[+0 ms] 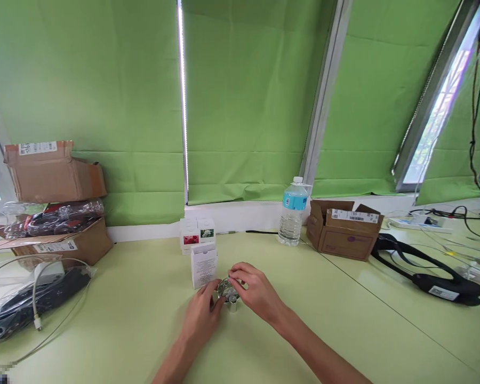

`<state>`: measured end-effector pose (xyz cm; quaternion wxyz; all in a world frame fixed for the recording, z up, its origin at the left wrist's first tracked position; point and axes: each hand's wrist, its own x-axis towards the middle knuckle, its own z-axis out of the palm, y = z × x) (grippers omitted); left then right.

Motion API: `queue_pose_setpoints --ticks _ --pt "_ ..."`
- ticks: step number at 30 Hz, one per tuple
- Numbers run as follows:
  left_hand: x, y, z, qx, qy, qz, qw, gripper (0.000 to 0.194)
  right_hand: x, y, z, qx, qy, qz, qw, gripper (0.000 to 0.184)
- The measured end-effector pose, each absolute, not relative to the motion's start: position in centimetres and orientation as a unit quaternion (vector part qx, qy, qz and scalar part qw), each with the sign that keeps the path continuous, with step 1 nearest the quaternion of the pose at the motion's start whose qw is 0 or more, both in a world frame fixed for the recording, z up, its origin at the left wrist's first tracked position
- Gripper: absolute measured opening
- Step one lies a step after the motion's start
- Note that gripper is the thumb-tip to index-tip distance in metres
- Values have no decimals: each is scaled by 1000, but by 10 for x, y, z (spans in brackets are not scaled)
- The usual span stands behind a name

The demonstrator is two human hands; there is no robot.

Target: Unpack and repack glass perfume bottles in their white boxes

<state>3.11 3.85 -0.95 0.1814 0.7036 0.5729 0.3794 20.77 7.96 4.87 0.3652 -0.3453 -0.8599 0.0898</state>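
Low over the table, a small round, shiny clear-and-silver object [226, 289] sits between my two hands; its exact kind is too small to make out. My left hand [203, 310] grips its left side, thumb at the lower edge and fingers behind. The fingers of my right hand [256, 294] pinch at its upper right edge and cover part of it. Just below it is a small silver cylinder [232, 306]; whether the two are joined I cannot tell. A white carton [204, 265] with printed text stands upright right behind my left fingers.
More white boxes [191, 246] with flower pictures stand behind the carton. Farther back are a water bottle [292, 216] and an opened cardboard box [342, 232]. A black headset-like strap [444, 280] lies at right. Stacked boxes [60, 178] and bagged cables [36, 298] occupy the left.
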Motion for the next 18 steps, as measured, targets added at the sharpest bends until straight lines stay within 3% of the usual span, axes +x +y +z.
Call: queue_pose_setpoints --ticks 18 --pt "33 36 -7 701 586 365 179 35 198 74 66 -414 -865 26 283 32"
